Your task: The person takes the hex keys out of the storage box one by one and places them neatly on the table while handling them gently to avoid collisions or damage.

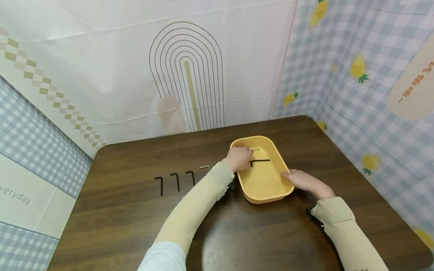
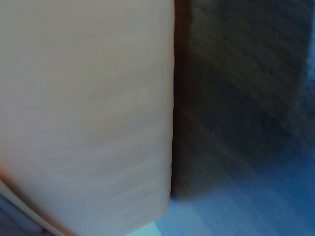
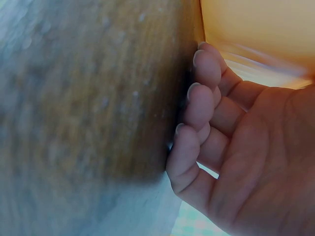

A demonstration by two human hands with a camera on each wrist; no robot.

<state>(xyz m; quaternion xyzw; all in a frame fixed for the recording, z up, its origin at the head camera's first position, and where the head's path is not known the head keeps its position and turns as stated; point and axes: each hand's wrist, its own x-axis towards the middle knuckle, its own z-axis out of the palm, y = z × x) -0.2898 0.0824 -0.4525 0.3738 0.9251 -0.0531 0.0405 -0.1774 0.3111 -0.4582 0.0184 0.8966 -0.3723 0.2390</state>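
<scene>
A yellow plastic tray (image 1: 266, 184) stands on the table, with a black hex key (image 1: 260, 160) and a small silvery hex key (image 1: 254, 149) inside. My left hand (image 1: 239, 157) reaches over the tray's left rim, its fingertips right beside the silvery key; I cannot tell whether they pinch it. At the right rim, my right hand (image 1: 301, 180) holds the tray, thumb over the edge inside. The right wrist view shows its curled fingers (image 3: 201, 105) low against the tabletop beside the tray wall. Only the left sleeve (image 2: 88, 108) and dark wood fill the left wrist view.
Left of the tray, three black hex keys (image 1: 177, 182) lie spaced in a row, short arms at the far end. A lighter metal hex key (image 1: 205, 167) continues the row, partly hidden by the left forearm. Patterned cloth (image 1: 251, 67) hangs behind the brown wooden table (image 1: 122, 210).
</scene>
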